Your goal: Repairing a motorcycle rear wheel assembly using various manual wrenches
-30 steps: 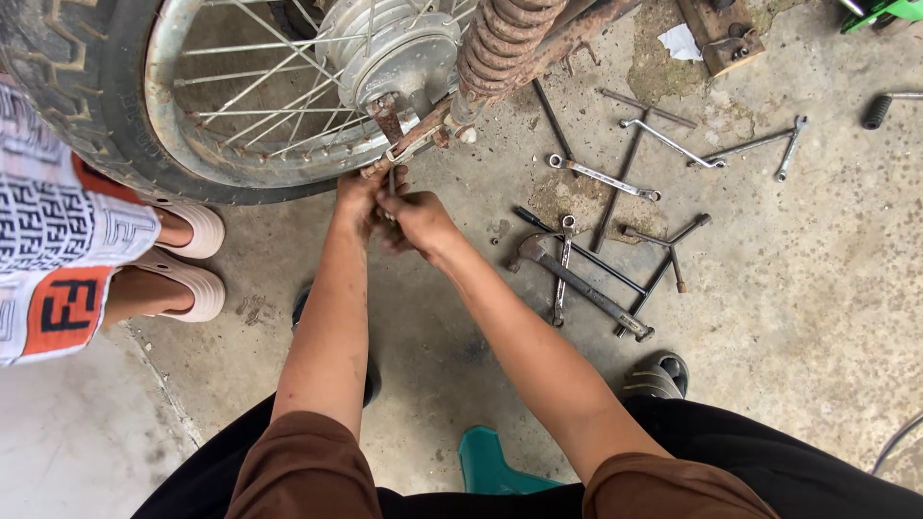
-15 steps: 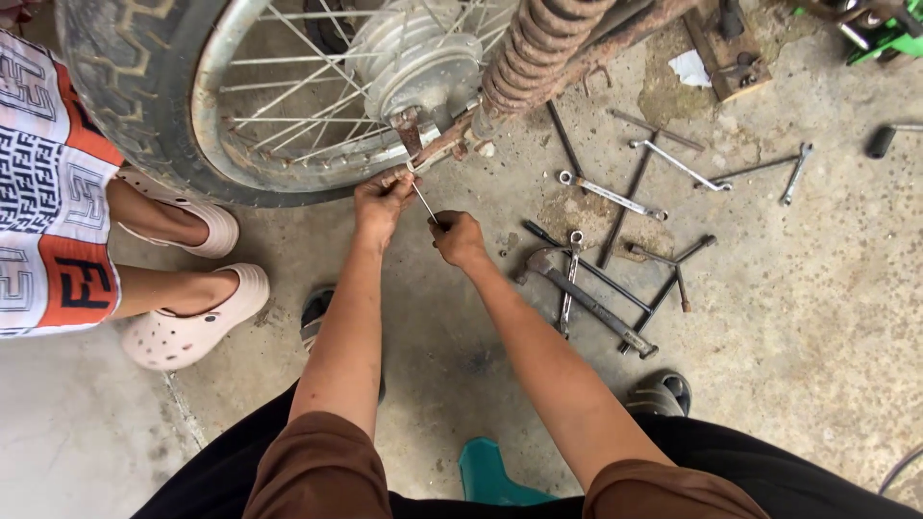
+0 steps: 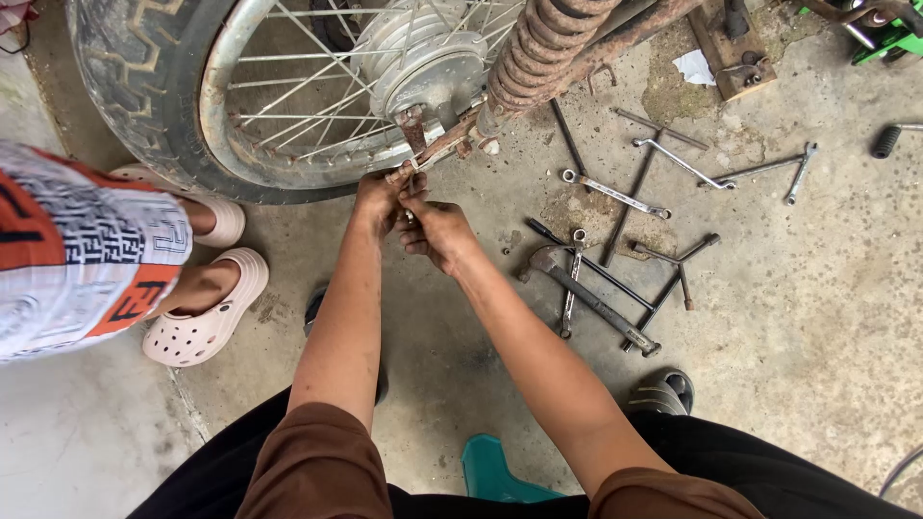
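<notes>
Seen from above, the left hand (image 3: 378, 200) and right hand (image 3: 437, 231) close together, pinching a thin metal rod (image 3: 411, 190) at the rusty bracket (image 3: 437, 149) beside the motorcycle wheel (image 3: 288, 86), where greasy fingers might slip and scrape on the rusted metal edge.

floor: stained grey concrete (image 3: 817, 317) | light: flat daylight | paler slab (image 3: 67, 432) at left edge
</notes>
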